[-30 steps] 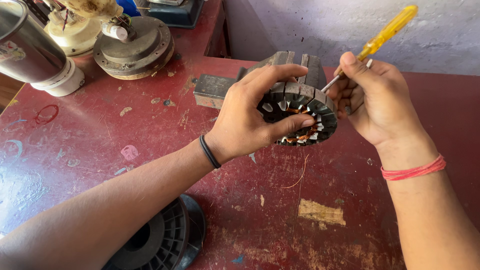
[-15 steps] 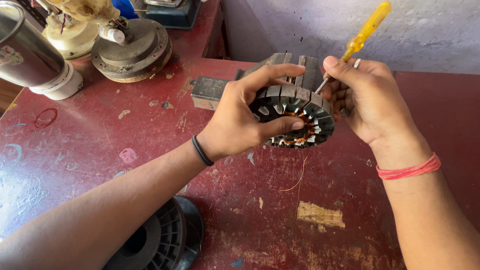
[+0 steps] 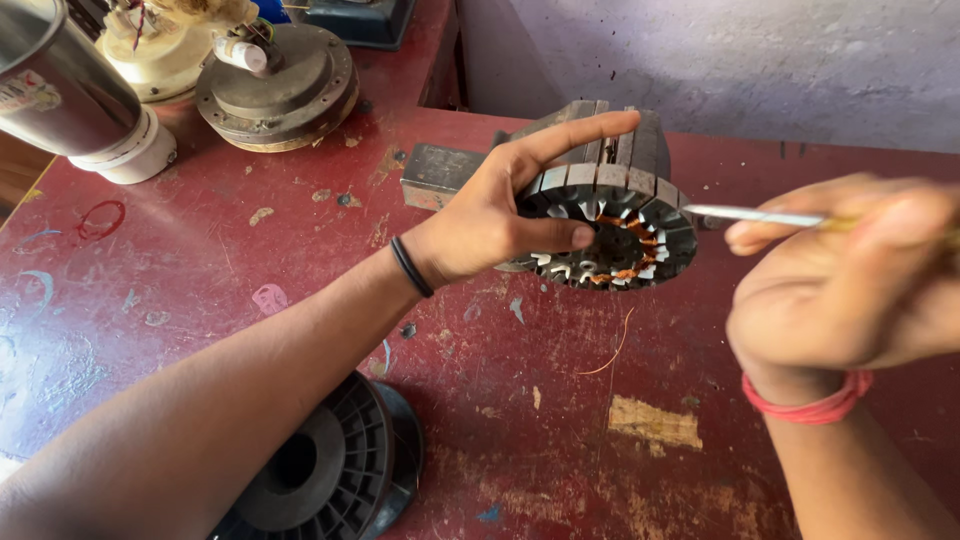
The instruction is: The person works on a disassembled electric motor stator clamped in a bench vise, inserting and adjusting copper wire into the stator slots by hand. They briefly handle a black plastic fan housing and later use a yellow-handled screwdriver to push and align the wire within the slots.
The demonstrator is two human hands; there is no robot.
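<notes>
The left hand (image 3: 480, 225) is wearing a thin black band at the wrist. The right hand (image 3: 850, 290), looking blurry, is wearing what seems a red thread band. Both arms are showing bare, no sleeves.

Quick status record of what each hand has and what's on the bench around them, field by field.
left hand: left hand grips the round slotted stator core, thumb across its face
stator core: copper winding shows in its middle; held just above the red bench
right hand: right hand, blurred, holds a screwdriver, metal shaft pointing at the core's rim
contact: cannot tell whether the tip touches
nearby: black spool near edge; metal block behind core; motor housing and steel cylinder far left
</notes>
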